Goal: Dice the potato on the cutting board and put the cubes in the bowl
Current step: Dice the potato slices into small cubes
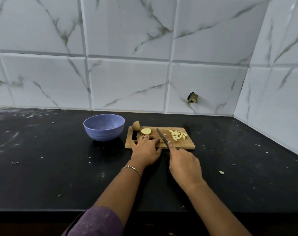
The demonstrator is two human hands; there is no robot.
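Well, one wooden cutting board (184, 143) lies on the black counter (42, 167). Its long side runs left to right along the tiled wall (127, 82), and its handle hole is at the left end. One blue bowl (104, 133) sits on the counter just beside that left end, not touching it. The potato is cut in parts, and all of them are on the board. One big end piece (136, 126) sits at the far left corner. One round slice (146, 131) lies flat just beside it. One small piece (161, 140) peeks out between the two hands. One heap of cubes (178, 135) lies on the right part of the board, too bunched up to count, and one lone cube (165, 134) lies just beside the blade. There is one knife (162, 135). Its long blade points away from the person and a bit to the left, with the tip near the middle of the board. The right hand (184, 164) is wrapped round the handle, with its pointing finger laid along the top of the blade. The left hand (146, 149) rests on the board, its fingers curled down on the small piece to hold it. That hand wears one ring (145, 137), and its wrist has one bracelet (131, 168).
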